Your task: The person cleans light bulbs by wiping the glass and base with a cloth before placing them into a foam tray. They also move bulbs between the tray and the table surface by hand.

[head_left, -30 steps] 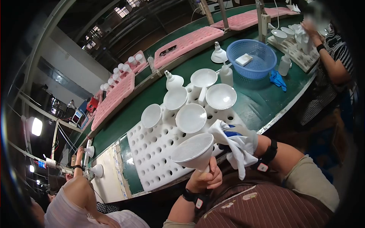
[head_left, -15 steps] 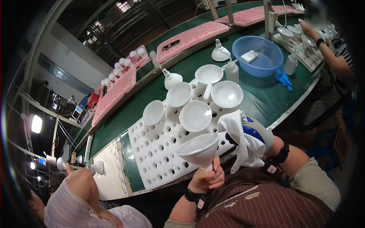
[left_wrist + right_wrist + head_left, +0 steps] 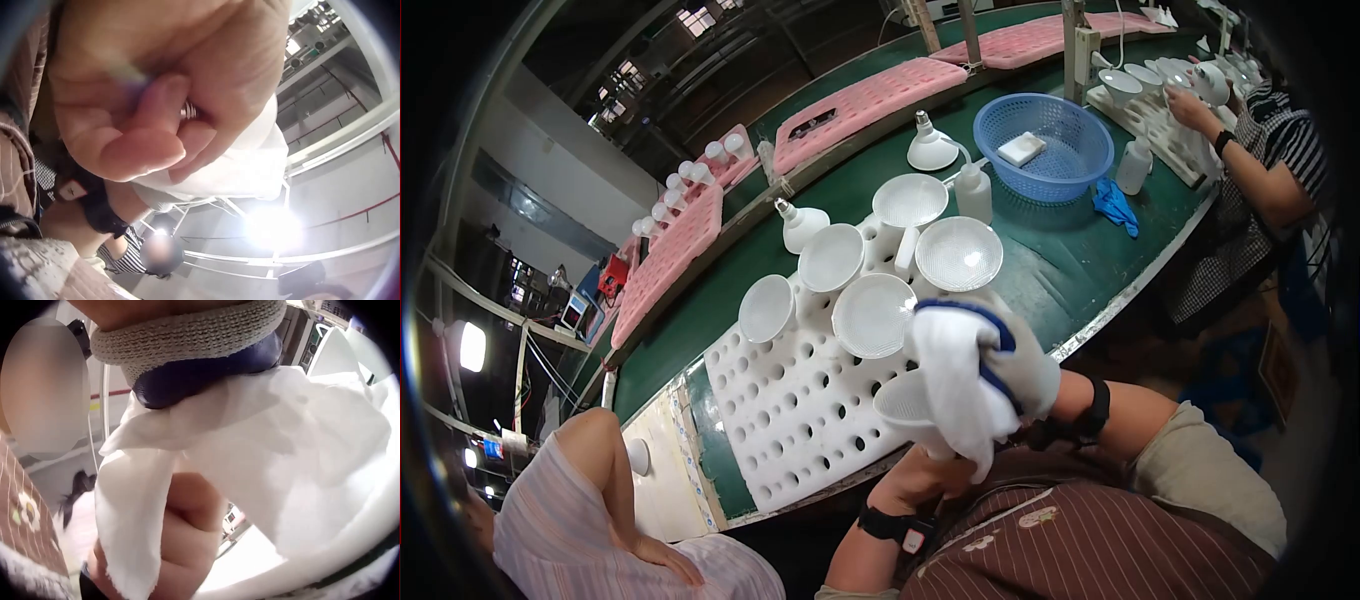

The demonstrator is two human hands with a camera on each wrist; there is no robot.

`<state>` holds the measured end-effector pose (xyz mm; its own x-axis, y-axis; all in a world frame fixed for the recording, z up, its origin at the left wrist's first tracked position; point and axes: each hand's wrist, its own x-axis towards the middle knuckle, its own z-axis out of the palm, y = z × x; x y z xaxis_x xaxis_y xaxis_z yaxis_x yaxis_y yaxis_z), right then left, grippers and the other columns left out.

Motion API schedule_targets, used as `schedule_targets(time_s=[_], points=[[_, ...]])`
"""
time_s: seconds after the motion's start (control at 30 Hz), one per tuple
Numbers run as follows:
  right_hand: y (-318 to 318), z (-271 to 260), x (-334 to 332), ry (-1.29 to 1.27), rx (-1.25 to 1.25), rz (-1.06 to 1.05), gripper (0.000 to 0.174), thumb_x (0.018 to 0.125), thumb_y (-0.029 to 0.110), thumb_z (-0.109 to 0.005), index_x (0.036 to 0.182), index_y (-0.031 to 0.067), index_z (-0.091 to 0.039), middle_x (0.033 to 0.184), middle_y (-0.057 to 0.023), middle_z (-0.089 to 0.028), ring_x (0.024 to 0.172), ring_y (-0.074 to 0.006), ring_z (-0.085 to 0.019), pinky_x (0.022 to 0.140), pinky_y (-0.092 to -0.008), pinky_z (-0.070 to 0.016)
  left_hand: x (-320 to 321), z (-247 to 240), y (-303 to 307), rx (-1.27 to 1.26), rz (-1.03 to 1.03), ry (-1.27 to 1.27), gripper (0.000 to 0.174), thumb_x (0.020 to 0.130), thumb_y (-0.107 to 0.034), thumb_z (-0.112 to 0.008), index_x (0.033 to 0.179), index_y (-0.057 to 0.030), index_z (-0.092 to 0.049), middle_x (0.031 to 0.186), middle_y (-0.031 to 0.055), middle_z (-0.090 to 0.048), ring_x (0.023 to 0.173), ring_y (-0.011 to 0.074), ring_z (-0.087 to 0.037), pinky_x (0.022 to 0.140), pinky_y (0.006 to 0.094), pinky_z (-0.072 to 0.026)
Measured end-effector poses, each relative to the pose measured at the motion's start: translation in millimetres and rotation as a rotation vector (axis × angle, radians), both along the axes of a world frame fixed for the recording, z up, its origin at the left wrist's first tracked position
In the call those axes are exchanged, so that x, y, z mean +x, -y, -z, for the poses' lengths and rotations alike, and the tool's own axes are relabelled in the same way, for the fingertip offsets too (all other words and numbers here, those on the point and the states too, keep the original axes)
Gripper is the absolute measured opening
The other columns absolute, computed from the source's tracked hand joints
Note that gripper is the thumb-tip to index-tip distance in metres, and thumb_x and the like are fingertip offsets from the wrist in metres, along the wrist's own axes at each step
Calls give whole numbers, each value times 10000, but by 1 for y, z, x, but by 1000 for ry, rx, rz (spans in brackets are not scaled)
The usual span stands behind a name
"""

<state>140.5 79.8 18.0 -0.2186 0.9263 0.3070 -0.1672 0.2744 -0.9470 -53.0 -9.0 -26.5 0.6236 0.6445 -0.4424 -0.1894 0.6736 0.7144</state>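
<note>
Low over the near edge of the foam board, my bare left hand (image 3: 915,478) grips a white reflector bulb (image 3: 897,402) by its base. Threads of the metal screw base (image 3: 188,111) show between the curled fingers in the left wrist view. My right hand (image 3: 1028,368), in a grey knit glove with blue coating, holds a white cloth (image 3: 962,365) against the bulb's side. The cloth hides much of the bulb and drapes down over the left hand. Several more reflector bulbs, one of them a wide-faced bulb (image 3: 874,315), stand face up in the board just beyond.
The white foam board (image 3: 775,425) is full of round holes. Behind it stand a squeeze bottle (image 3: 973,195), a blue basket (image 3: 1055,185) and a blue glove (image 3: 1116,207). Pink foam trays (image 3: 670,265) line the far side. People sit at left (image 3: 590,510) and right (image 3: 1270,170).
My right hand has swung left with the cloth, from beside the bulb onto it. The left hand keeps its grip on the base. The head view has shifted slightly.
</note>
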Motion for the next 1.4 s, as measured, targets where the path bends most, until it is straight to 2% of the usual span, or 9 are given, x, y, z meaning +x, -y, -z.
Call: schedule_targets(time_s=[0.13, 0.27, 0.37, 0.43, 0.5, 0.73, 0.93, 1.07, 1.4], points=[[-10, -11, 29, -83, -349, -247, 523, 846, 34, -599, 1360, 54, -506, 1237, -110, -607, 1119, -182, -596, 993, -326, -469, -7, -19, -7, 313, 101, -342, 270, 795, 3, -673, 1048, -21, -580, 754, 16, -566, 581, 96, -530, 500, 249, -411], [4, -21, 4, 438, 483, -363, 594, 862, 175, -589, 1435, 105, -447, 1374, -177, -511, 1233, -340, -532, 1057, -405, -397, -9, 14, -11, 762, 69, -396, 497, 797, -96, -748, 1245, -37, -540, 1136, 87, -599, 1007, 198, -572, 865, 320, -460], [-3, -10, 5, 287, -32, -484, 544, 871, 231, -629, 1366, 63, -481, 1315, -148, -546, 1204, -235, -533, 1036, -370, -401, -17, 29, -2, 597, -56, -356, 601, 761, -148, -805, 1289, -45, -538, 1265, 127, -602, 1142, 260, -586, 957, 358, -468], [-9, 9, 11, 53, -230, -361, 373, 879, 208, -651, 1212, 58, -577, 1128, -88, -652, 996, -151, -616, 897, -315, -487, -12, 20, -6, 409, -147, -292, 562, 747, -137, -813, 1244, -30, -573, 1200, 132, -646, 1075, 274, -631, 901, 364, -505], [-19, 53, 14, 58, -136, -346, 371, 877, 203, -659, 1206, 52, -580, 1117, -78, -655, 987, -144, -618, 892, -312, -490, -13, 16, -15, 907, 92, -500, 459, 730, -102, -795, 1141, 2, -618, 994, 156, -705, 902, 320, -684, 765, 368, -539], [-12, 45, 40, -101, -638, -194, 346, 851, 205, -730, 1152, 50, -659, 1065, -45, -682, 961, -109, -623, 840, -281, -501, -19, 15, -12, 695, -107, -403, 394, 744, -99, -764, 1104, -21, -625, 941, 172, -697, 858, 341, -677, 738, 381, -531], [-18, 32, 79, 62, -245, -61, 327, 879, 110, -675, 1193, 31, -626, 1056, -13, -669, 943, -67, -582, 840, -269, -492, -20, 6, -17, 693, -224, -471, 339, 756, -96, -736, 1073, -40, -631, 896, 185, -690, 821, 360, -671, 714, 391, -524], [-21, 36, 95, 256, -120, 138, 412, 862, 32, -628, 1272, 14, -592, 1152, -69, -675, 1010, -126, -619, 911, -288, -489, -28, -22, -29, 1046, -7, -911, 289, 770, -101, -711, 1046, -68, -632, 848, 192, -678, 783, 376, -658, 687, 406, -514], [-20, 65, 89, 271, -289, -18, 401, 904, 85, -592, 1301, 28, -576, 1208, -105, -658, 1077, -171, -617, 958, -311, -478, -9, -46, -34, 1093, -62, -1248, 413, 824, -184, -742, 1178, -31, -595, 926, 207, -666, 815, 382, -651, 690, 417, -507]])
